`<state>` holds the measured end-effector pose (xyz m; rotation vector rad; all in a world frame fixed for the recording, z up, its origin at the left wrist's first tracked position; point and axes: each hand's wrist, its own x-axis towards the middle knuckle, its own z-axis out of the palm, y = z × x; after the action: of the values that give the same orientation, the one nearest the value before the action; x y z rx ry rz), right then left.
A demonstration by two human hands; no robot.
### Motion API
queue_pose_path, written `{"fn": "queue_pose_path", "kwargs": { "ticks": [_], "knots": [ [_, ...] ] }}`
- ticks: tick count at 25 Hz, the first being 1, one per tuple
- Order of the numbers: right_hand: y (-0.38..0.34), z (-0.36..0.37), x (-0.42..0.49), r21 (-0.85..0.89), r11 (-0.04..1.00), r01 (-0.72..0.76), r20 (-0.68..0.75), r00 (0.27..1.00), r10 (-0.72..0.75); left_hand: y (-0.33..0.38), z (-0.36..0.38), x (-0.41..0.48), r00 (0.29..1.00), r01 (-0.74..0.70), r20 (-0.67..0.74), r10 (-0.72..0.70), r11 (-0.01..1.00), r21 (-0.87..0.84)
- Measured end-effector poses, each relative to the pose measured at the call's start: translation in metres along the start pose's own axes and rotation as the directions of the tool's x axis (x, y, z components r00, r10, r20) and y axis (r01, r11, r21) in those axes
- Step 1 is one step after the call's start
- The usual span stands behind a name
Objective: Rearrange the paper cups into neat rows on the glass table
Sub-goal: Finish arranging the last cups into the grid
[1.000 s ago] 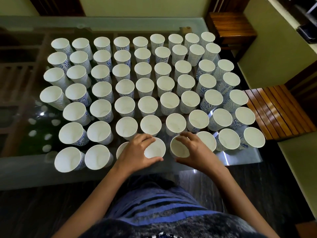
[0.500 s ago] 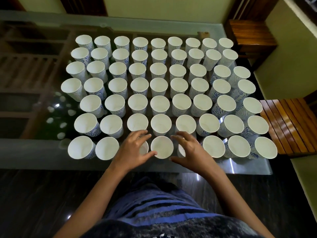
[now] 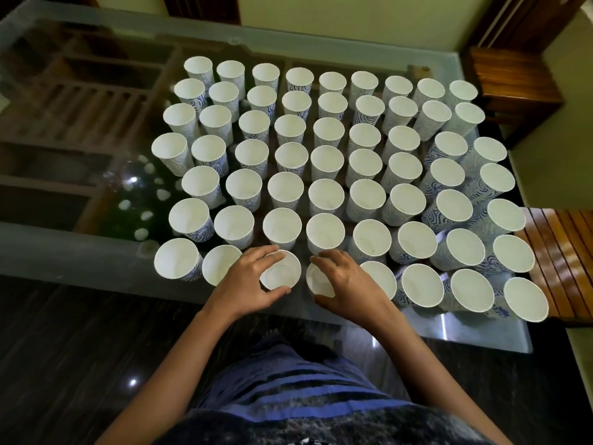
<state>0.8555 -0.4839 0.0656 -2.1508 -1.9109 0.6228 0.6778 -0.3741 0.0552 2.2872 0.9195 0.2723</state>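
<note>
Several rows of white paper cups with blue wavy print stand upright on the glass table [image 3: 80, 252]. In the nearest row, my left hand [image 3: 247, 284] curls its fingers and thumb round the rim of one cup [image 3: 282, 273]. My right hand [image 3: 348, 284] grips the neighbouring cup [image 3: 316, 281] from the right, covering most of its rim. Further cups of that row stand to the left [image 3: 178, 258] and to the right [image 3: 422, 284].
The table's near edge [image 3: 417, 335] runs just in front of the closest row. A wooden slatted stool [image 3: 564, 258] stands at the right, a dark wooden cabinet [image 3: 513, 81] at the back right. Dark floor lies below me.
The camera view has shifted, so the cups sit more to the right. Both hands have closed round the two front-row cups, the left one moving onto the cup between them.
</note>
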Motion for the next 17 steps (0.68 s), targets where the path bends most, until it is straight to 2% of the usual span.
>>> {"fn": "queue_pose_path", "kwargs": {
  "ticks": [10, 17],
  "knots": [
    [-0.009, -0.007, 0.0, 0.07, 0.997, 0.015, -0.055, 0.998, -0.011, -0.003, -0.01, -0.004, 0.999, 0.004, -0.038, -0.003, 1.0, 0.015],
    [-0.05, -0.006, 0.048, 0.138, 0.989, 0.056, -0.097, 0.994, -0.043, -0.048, -0.056, -0.003, 0.965, 0.108, -0.245, -0.095, 0.993, 0.04]
  ]
}}
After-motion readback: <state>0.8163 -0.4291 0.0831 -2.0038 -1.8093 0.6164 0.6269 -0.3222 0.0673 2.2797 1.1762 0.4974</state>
